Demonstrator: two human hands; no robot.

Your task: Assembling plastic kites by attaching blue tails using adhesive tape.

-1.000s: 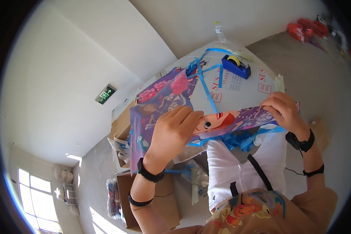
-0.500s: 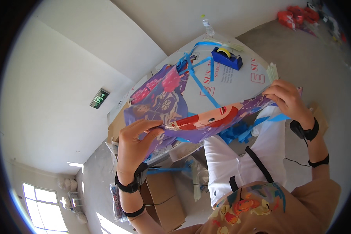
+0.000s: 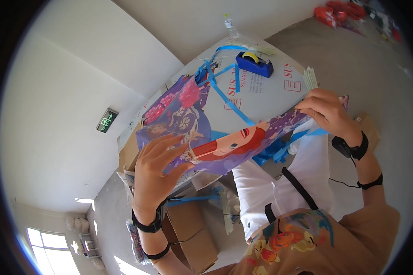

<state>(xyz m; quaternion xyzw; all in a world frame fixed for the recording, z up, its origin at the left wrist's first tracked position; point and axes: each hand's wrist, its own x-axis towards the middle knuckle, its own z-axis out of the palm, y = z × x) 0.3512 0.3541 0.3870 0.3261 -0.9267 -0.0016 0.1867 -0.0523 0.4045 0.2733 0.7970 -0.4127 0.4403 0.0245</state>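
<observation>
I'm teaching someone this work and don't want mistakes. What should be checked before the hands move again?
1. Right hand has a grip: ok, it pinches the purple printed sheet near its right end.
2. Left hand has a firm grip: not ok, its fingers are spread, with the thumb apart, at the sheet's left end.
3. Blue ribbon free of the sheet: cannot tell, one strip runs out of sight behind it.
4. Tape dispenser loaded: ok, a yellow roll sits in it.
5. Bottle out of the way: ok, it stands beyond the dispenser.
</observation>
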